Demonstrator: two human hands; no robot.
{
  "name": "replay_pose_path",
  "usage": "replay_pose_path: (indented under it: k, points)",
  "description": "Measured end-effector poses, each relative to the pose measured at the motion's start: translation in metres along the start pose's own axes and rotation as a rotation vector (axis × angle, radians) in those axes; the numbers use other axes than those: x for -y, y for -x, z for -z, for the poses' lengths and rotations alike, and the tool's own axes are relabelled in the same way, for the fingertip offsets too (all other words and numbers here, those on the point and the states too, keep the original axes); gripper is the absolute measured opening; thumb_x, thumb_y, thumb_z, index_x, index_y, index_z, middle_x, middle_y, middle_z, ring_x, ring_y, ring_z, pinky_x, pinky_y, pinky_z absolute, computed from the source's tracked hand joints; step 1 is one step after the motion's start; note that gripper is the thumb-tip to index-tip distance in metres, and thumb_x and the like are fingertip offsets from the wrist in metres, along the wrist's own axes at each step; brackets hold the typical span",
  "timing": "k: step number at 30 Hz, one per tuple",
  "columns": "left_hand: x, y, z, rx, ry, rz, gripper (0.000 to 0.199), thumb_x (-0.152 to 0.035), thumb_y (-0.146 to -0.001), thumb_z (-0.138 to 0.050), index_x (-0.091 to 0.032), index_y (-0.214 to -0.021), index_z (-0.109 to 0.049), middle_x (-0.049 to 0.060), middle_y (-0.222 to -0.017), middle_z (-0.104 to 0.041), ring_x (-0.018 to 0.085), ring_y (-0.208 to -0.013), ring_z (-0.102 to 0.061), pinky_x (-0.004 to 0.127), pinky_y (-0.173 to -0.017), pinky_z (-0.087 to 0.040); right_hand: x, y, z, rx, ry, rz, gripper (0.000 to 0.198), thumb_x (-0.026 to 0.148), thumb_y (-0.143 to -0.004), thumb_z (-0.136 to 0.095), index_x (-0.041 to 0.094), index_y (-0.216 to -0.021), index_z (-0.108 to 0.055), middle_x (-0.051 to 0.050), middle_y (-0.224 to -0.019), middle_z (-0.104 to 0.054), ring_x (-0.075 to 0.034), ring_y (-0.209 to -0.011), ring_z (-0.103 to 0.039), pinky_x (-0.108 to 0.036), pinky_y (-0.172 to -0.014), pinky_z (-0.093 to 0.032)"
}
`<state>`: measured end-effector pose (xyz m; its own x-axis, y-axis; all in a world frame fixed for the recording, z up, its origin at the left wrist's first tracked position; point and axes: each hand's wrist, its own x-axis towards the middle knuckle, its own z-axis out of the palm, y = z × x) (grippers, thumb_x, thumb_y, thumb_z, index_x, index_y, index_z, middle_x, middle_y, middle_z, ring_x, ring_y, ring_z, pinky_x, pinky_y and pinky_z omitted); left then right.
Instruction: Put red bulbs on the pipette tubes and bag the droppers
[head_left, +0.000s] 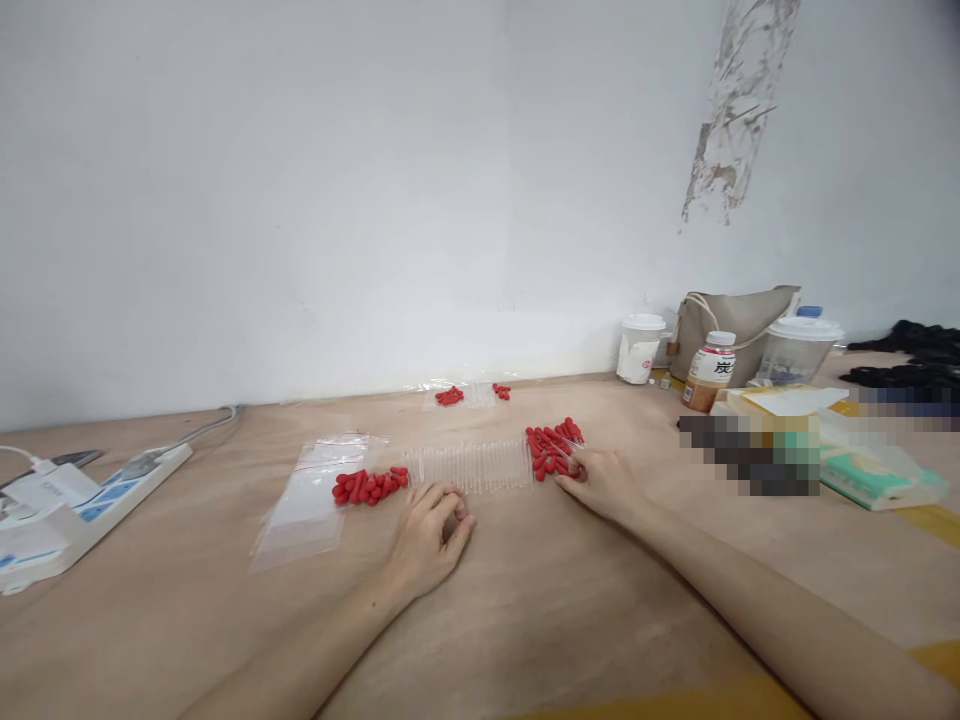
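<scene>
A row of thin clear tubes (472, 468) lies side by side on the table, between two heaps of small red bulb-shaped pieces. The left red heap (367, 487) rests partly on clear zip bags (307, 505). My left hand (433, 525) lies at the front left end of the tubes, loosely curled, thumb apart from the fingers, with nothing visible in it. Over the front edge of the right red heap (551, 445), my right hand (604, 485) pinches with thumb and index finger. A red piece shows at those fingertips, partly hidden by them.
Small bags with red pieces (450, 396) lie by the wall. A white power strip (97, 515) with a charger is at left. To the right stand a lidded paper cup (640, 350), a bottle (711, 372), a grey bag (739, 320), a clear cup (799, 352) and a tissue pack (874, 465).
</scene>
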<state>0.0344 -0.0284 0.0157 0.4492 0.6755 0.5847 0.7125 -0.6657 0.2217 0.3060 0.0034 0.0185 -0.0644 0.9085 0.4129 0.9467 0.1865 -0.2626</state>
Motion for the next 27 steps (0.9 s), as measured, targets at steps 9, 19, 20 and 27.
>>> replay_pose_path:
  k: [9,19,20,27]
  points:
    - [0.006,-0.065,-0.017,0.105,-0.264,0.302,0.011,-0.026,-0.076,-0.048,-0.021,-0.083,-0.055,0.004,-0.101,-0.052,0.022,-0.101,-0.042,0.036,-0.085,-0.029,0.002,0.001,0.005,-0.03,-0.041,-0.034,0.016,0.03,-0.072,-0.05,0.018,-0.061,-0.054,-0.001,-0.063,-0.061,-0.014,-0.06,-0.054,-0.024,-0.059,-0.029]
    - [0.036,-0.124,-0.055,0.287,-0.248,0.566,0.027,-0.04,-0.071,-0.05,-0.026,-0.091,-0.06,0.01,-0.107,-0.049,0.031,-0.106,-0.039,0.045,-0.083,-0.03,0.002,0.005,-0.004,-0.028,-0.136,0.04,0.016,0.027,-0.07,-0.051,0.019,-0.056,-0.049,0.0,-0.06,-0.059,-0.013,-0.057,-0.051,-0.024,-0.059,-0.032]
    - [0.038,-0.126,-0.056,0.303,-0.246,0.574,0.025,-0.041,-0.07,-0.051,-0.027,-0.089,-0.061,0.009,-0.108,-0.049,0.031,-0.106,-0.039,0.045,-0.083,-0.03,0.002,0.005,-0.006,-0.031,-0.153,0.044,0.016,0.027,-0.07,-0.051,0.019,-0.056,-0.049,0.0,-0.06,-0.058,-0.013,-0.057,-0.051,-0.024,-0.057,-0.032]
    - [0.045,-0.131,-0.059,0.366,-0.269,0.588,0.023,-0.043,-0.069,-0.052,-0.027,-0.083,-0.062,0.008,-0.106,-0.052,0.03,-0.107,-0.04,0.046,-0.083,-0.03,0.003,0.005,-0.013,-0.079,-0.142,0.07,0.013,0.027,-0.071,-0.05,0.02,-0.06,-0.049,0.0,-0.062,-0.058,-0.013,-0.059,-0.051,-0.025,-0.058,-0.031]
